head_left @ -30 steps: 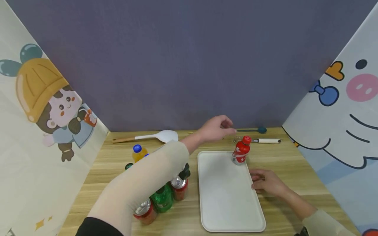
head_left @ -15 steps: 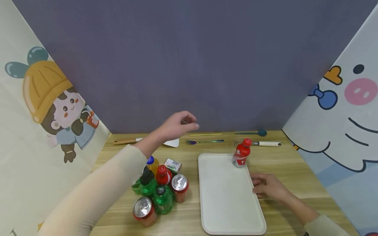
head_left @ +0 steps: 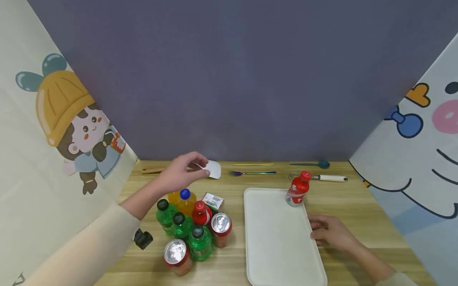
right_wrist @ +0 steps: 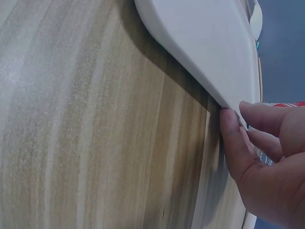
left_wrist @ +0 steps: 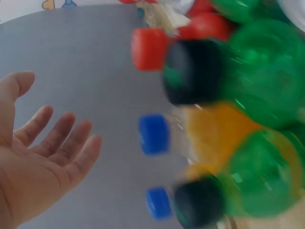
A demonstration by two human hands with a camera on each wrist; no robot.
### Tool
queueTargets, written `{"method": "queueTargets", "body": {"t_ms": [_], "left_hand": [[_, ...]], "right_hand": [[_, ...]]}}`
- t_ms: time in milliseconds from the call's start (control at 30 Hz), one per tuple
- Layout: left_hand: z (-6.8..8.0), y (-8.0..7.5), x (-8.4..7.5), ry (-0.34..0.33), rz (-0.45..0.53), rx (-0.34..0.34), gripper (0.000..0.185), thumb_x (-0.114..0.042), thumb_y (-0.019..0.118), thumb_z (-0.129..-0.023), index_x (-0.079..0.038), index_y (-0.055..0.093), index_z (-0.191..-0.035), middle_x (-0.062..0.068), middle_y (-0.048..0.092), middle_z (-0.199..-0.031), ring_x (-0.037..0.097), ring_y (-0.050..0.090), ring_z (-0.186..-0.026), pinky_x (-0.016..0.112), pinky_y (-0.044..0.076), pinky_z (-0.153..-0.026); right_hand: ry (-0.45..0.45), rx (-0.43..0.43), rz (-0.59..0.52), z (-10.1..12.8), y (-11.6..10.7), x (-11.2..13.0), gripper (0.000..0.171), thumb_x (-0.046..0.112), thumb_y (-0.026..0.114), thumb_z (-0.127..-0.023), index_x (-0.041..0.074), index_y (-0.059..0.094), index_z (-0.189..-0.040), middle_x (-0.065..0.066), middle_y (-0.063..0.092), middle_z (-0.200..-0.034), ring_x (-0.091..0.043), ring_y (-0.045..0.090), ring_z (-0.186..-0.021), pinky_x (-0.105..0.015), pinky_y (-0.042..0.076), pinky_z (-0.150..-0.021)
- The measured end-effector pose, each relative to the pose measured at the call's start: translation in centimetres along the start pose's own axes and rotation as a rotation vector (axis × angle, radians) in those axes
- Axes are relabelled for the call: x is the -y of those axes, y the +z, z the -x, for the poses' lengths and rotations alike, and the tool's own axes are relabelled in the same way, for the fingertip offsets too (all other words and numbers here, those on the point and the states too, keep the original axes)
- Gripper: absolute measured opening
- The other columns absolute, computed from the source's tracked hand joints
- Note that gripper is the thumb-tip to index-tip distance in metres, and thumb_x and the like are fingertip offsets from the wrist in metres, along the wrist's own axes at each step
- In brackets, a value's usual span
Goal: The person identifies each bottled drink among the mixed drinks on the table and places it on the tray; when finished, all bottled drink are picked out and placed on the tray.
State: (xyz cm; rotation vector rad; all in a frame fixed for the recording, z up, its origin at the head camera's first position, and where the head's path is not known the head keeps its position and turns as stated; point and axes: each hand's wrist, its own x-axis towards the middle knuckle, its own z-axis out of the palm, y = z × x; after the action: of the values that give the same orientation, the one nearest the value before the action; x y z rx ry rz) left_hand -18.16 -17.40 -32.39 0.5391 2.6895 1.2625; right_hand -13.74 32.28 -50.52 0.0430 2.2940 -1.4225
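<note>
My left hand (head_left: 184, 172) hovers just behind a cluster of drinks, its fingers relaxed and holding nothing; the left wrist view shows the bare palm (left_wrist: 43, 162) beside the caps. The cluster holds orange bottles with blue caps (head_left: 185, 200) (left_wrist: 153, 134), green bottles (head_left: 181, 224) (left_wrist: 257, 71), a red bottle (head_left: 201, 212), two cans (head_left: 220, 228) and a small carton (head_left: 213, 200). On the white tray (head_left: 275, 246) (right_wrist: 200, 43), a red bottle (head_left: 298, 190) stands at the far right corner. My right hand (head_left: 327, 232) (right_wrist: 267, 157) pinches the tray's right rim.
Utensils lie along the back of the wooden table: a white spoon (head_left: 214, 170), a fork (head_left: 252, 172), a gold utensil (head_left: 252, 164), a teal spoon (head_left: 311, 163) and a white-handled tool (head_left: 330, 178). Cartoon panels stand at both sides and a purple wall behind.
My left hand has drawn back from beside the red bottle on the tray, leftward, to above the drink cluster. The right hand has stayed at the tray's rim.
</note>
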Motion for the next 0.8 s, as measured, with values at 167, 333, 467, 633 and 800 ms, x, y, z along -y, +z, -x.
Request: {"method": "queueTargets", "body": {"t_ms": [167, 333, 467, 633, 800], "left_hand": [[2.5, -0.9, 2.6, -0.041, -0.028, -0.050, 0.035, -0.031, 0.069, -0.098, -0.011, 0.062, -0.126, 0.008, 0.066, -0.124, 0.028, 0.064, -0.115, 0.049, 0.054, -0.098], [4.9, -1.8, 4.7, -0.078, -0.070, -0.109, 0.035, -0.030, 0.070, -0.099, -0.008, 0.063, -0.126, 0.007, 0.069, -0.118, 0.027, 0.065, -0.110, 0.044, 0.056, -0.092], [6.4, -2.3, 6.0, -0.090, -0.059, -0.127, 0.037, -0.028, 0.070, -0.099, -0.004, 0.063, -0.125, 0.011, 0.069, -0.118, 0.028, 0.065, -0.110, 0.039, 0.057, -0.088], [7.8, -2.2, 7.7, -0.132, -0.036, -0.125, 0.041, -0.028, 0.072, -0.097, -0.001, 0.062, -0.127, 0.016, 0.067, -0.123, 0.028, 0.065, -0.108, 0.035, 0.057, -0.084], [8.5, -1.7, 9.6, -0.138, 0.012, -0.098, 0.045, -0.027, 0.075, -0.095, 0.000, 0.060, -0.128, 0.017, 0.065, -0.126, 0.030, 0.066, -0.111, 0.030, 0.057, -0.084]], "right_hand": [[0.020, -0.035, 0.002, -0.1, 0.3, -0.2, 0.067, -0.001, 0.073, -0.089, -0.012, 0.043, -0.148, -0.024, 0.063, -0.122, -0.024, 0.067, -0.093, -0.037, 0.063, -0.075], [0.017, -0.051, 0.027, -0.2, 0.4, 0.0, 0.067, 0.001, 0.074, -0.088, -0.011, 0.044, -0.147, -0.023, 0.064, -0.120, -0.023, 0.067, -0.091, -0.037, 0.063, -0.073], [0.018, -0.059, 0.047, -0.1, 0.4, 0.2, 0.067, 0.002, 0.075, -0.088, -0.011, 0.045, -0.147, -0.023, 0.064, -0.119, -0.022, 0.067, -0.090, -0.036, 0.063, -0.073], [0.029, -0.066, 0.073, -0.1, 0.6, 0.5, 0.066, 0.004, 0.076, -0.088, -0.010, 0.048, -0.146, -0.021, 0.065, -0.119, -0.022, 0.067, -0.091, -0.036, 0.063, -0.073], [0.042, -0.077, 0.085, -0.1, 0.7, 0.6, 0.065, 0.005, 0.076, -0.088, -0.009, 0.048, -0.146, -0.020, 0.064, -0.119, -0.021, 0.067, -0.091, -0.037, 0.063, -0.073]]}}
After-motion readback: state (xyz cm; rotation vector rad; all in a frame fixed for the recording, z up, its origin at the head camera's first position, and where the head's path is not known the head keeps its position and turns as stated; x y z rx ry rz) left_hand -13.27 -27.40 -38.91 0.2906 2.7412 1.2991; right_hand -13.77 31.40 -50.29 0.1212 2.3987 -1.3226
